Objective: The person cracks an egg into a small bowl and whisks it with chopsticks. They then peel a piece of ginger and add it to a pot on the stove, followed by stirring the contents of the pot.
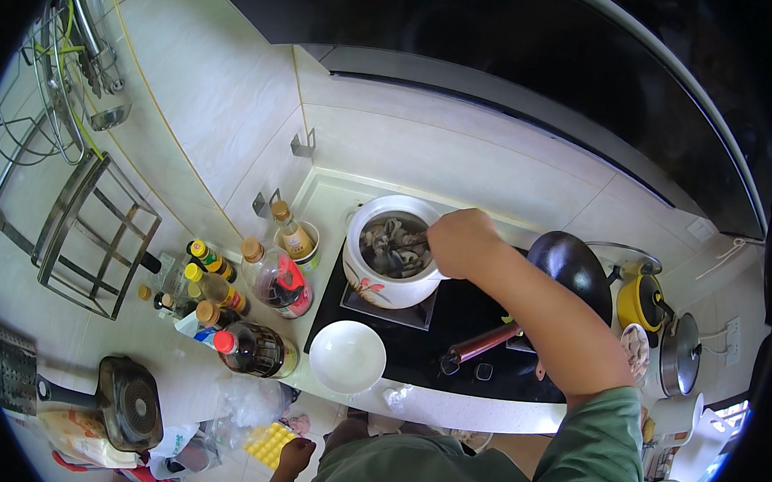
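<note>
My right hand (459, 243) is closed at the right rim of a white ceramic pot (387, 288) with a painted flower. A dark utensil runs from that hand into the pot, where dark pieces of food (395, 245) sit in liquid; what its far end looks like is hidden. The pot stands on the left side of a black glass cooktop (406, 347). In front of it, at the cooktop's left edge, is a white bowl (348, 357) with nothing visible inside. My left hand (297, 455) hangs low beside my body with its fingers curled, and I see nothing in it.
Sauce bottles (275, 287) crowd the counter on the left. A dark wok (571, 270) with a reddish handle (482, 347) occupies the cooktop's right side, partly behind my forearm. Farther right are a yellow pot (633, 303) and a lidded pot (676, 354). The range hood (501, 44) overhangs the cooktop.
</note>
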`<state>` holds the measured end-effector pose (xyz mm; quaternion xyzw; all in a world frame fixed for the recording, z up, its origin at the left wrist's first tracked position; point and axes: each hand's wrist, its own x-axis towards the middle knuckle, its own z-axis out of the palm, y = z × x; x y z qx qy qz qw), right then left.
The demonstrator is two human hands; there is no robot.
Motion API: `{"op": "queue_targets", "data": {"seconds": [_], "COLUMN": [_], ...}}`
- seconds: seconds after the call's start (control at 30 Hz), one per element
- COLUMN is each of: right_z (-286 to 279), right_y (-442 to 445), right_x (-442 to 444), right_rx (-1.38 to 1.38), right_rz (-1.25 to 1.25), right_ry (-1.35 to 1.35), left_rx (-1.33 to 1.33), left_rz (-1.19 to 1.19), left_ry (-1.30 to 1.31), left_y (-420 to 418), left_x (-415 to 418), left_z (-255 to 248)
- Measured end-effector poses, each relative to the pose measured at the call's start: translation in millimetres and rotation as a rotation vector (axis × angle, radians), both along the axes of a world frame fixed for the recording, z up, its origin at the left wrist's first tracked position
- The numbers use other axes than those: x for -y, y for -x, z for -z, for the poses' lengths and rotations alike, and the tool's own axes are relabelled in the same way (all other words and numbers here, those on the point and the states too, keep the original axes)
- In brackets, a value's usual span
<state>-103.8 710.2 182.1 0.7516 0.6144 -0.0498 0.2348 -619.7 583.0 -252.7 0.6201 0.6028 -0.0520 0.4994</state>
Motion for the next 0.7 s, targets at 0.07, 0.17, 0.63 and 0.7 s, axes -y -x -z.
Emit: {"op": "queue_targets", "data": {"seconds": [0.07,0.17,0.63,0.7], "right_z": [11.7,20.3,7.1,9.5], "right_y": [-0.2,-5.8,-40.7,-51.2], "right_x": [-5.9,-9.6,-6.2,-2.9], "right_rx": [-0.032,-0.083,-0.223,-0.226], "right_rz": [-0.014,0.028,0.282,0.29], "right_ry": [-0.029,-0.098,-0.154,-0.178], "left_rx": [-0.014,-0.058,-0.001,-0.008], "left_rz": [-0.016,-0.014,-0.241,-0.236], "left_ry": [0.021,0.047,0.144,0.153], "left_y": [5.4,15.2,34.3,34.9], "left_x": [0.6,0.6,16.7,17.0], "left_z": [4.7,9.7,6.9,9.4]}}
